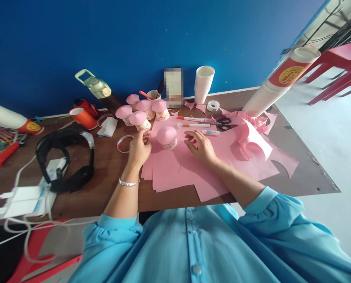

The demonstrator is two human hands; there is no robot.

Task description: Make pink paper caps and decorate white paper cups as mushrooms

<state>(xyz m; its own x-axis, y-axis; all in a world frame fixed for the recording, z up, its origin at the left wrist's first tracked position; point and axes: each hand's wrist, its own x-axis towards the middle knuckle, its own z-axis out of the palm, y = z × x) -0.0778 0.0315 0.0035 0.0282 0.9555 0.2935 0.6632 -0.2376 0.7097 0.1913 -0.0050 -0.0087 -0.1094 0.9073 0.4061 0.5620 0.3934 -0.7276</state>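
Observation:
A small cup with a pink cone top (pixel 166 136) stands upright on pink paper sheets (pixel 181 169). To its left is my left hand (pixel 140 147), fingers curled but apart, holding nothing. On the other side my right hand (pixel 201 146) hovers over the paper with its fingers spread and nothing in them. Neither hand touches the cup. Several similar pink-topped cups (pixel 138 119) are grouped behind my left hand. Markers (pixel 194 118), black-handled scissors (pixel 223 124) and a glue tube (pixel 211 132) lie on the paper beyond my right hand.
Stacked white cups (pixel 204 84) and a tape roll (pixel 213 105) are at the back. Another long cup stack (pixel 266 96) leans right, near pink scraps (pixel 253 137). On the left are a bottle (pixel 100 90), a black headset (pixel 65 161), cables and a power strip (pixel 25 200).

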